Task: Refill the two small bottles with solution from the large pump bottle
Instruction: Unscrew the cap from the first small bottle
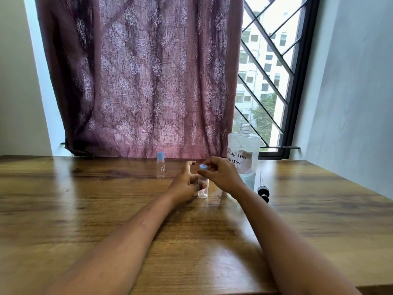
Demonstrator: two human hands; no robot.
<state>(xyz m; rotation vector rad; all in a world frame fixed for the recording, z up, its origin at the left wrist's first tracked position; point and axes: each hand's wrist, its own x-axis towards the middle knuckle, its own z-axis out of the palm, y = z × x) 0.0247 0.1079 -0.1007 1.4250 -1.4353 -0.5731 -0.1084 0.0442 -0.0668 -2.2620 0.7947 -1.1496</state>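
Note:
A small clear bottle (pixel 203 191) stands upright on the wooden table (pixel 85 209), and my left hand (pixel 187 184) grips its side. My right hand (pixel 221 174) pinches the blue cap (pixel 203 166) at the top of that bottle; I cannot tell whether the cap is on or just off the neck. A second small clear bottle (pixel 160 167) with a blue cap stands apart to the left. The large clear bottle (pixel 243 154), labelled contact lens solution, stands behind my right hand with its neck uncovered. Its black pump head with tube (pixel 262 188) lies on the table to the right.
A patterned purple curtain (pixel 138 81) hangs behind the table's far edge. A barred window (pixel 268 71) is at the back right. The table's right edge runs diagonally past the pump head.

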